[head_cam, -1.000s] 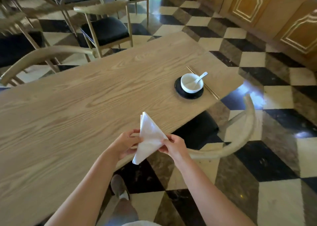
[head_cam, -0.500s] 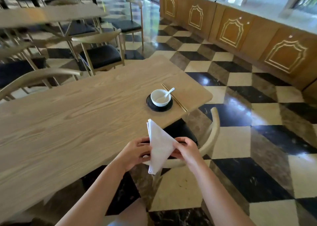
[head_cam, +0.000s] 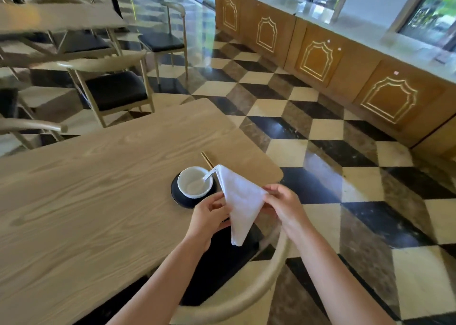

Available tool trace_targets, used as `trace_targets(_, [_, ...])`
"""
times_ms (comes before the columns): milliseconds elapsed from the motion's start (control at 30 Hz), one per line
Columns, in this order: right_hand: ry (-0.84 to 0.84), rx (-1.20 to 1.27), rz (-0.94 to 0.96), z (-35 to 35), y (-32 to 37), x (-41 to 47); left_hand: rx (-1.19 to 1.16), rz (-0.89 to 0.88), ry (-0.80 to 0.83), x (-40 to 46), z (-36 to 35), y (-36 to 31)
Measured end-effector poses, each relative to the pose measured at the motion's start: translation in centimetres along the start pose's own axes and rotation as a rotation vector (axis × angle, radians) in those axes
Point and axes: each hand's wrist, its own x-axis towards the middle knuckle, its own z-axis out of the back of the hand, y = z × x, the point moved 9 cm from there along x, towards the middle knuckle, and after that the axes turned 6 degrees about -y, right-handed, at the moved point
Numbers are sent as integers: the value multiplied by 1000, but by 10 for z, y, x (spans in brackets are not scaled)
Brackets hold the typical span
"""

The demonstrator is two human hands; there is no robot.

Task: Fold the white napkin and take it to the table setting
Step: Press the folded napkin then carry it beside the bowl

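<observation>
We see a plain white folded cloth napkin (head_cam: pixel 240 201), a white round ceramic bowl (head_cam: pixel 195 182) on a black round saucer (head_cam: pixel 181 198) at its nine o'clock, and a black, cream and brown diamond-patterned tile floor (head_cam: pixel 320 137).

hands (head_cam: pixel 246 213) pinching folded napkin (head_cam: pixel 240 201), beside bowl (head_cam: pixel 195 182)

White napkin (head_cam: pixel 240 202): folded into layered triangle, held in air, long point hanging down, upper corner up-left. Pinched at both side edges, above table's (head_cam: pixel 86 201) near edge by right corner, just beside table setting: white bowl (head_cam: pixel 195 182) on dark saucer (head_cam: pixel 183 199).
</observation>
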Motion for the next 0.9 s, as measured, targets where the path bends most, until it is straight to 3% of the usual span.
trace_targets(133, [43,-94,13,8,5,69,-13,32,-91,56,-27,12])
trace_targets(300, [190,-138,-3,-1,-1,167,20,66,-362,139,-46,39])
trace_targets(567, [292,-254,-122,-25,-60,270,214,124,-650,208,-51,71])
trace_targets(767, [355,-376,-30,-49,-77,296,283,161,-767,228,-46,84])
trace_targets(900, [357,-505,87,-53,-85,310,323,109,-762,238,-52,83])
